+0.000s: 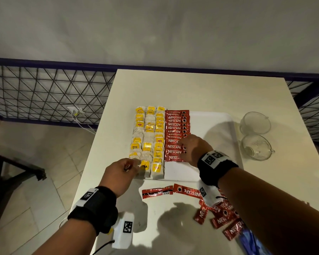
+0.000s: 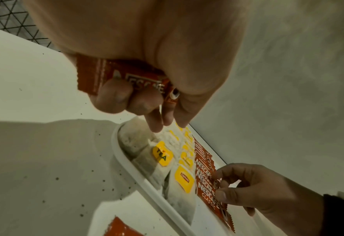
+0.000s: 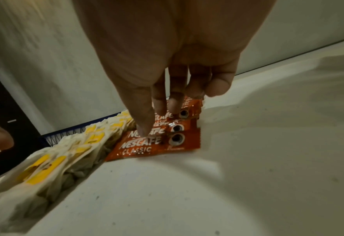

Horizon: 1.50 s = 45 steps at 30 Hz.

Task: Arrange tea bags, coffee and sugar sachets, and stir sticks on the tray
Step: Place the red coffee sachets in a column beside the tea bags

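Observation:
A white tray lies on the table. Its left part holds three columns of tea bags with yellow tags. Beside them runs a column of overlapping red Nescafe coffee sachets. My left hand hovers over the tray's near-left corner. Its curled fingers grip one red sachet against the palm, above the tea bags. My right hand reaches over the sachet column. Its thumb and fingertips rest on the nearest sachets.
Loose red sachets lie on the table in front of the tray, with a pile under my right forearm. Two glass cups stand right of the tray. A blue packet sits at the bottom right. The table's left edge is near my left wrist.

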{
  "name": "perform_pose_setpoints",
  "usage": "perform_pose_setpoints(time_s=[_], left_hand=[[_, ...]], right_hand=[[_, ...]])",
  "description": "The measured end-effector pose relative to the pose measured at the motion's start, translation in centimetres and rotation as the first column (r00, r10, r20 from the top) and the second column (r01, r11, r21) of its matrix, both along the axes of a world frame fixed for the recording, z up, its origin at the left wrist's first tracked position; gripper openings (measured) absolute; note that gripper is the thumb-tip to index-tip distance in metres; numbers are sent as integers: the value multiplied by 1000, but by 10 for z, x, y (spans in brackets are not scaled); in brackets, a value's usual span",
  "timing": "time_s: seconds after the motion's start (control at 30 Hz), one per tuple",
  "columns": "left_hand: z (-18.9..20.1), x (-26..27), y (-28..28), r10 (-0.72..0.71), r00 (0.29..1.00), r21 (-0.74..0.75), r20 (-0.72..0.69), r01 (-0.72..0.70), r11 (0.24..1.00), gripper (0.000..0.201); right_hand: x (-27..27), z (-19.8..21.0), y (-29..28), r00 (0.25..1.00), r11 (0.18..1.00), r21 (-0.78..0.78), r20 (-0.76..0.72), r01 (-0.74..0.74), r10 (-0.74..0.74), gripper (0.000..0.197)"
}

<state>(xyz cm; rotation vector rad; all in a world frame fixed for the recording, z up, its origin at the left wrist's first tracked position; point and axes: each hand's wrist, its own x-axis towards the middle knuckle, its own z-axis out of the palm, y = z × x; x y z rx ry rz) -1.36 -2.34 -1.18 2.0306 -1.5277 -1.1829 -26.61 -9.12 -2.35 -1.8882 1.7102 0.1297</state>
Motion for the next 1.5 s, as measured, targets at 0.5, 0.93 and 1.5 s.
perform_pose_setpoints(time_s=[0.5, 0.93, 1.5], left_hand=[[-10, 3, 6, 25, 999, 33, -35, -24, 999, 13], [-12, 2, 6, 31, 998, 40, -58, -29, 999, 15], [-8, -1, 8, 27, 998, 26, -64, -25, 999, 12]], right_hand=[[15, -6, -11, 988, 995, -26, -130, -94, 90, 33], [18, -4, -9, 991, 1000, -11, -136, -20, 18, 37], [18, -10, -17, 972, 993, -69, -219, -98, 80, 38]])
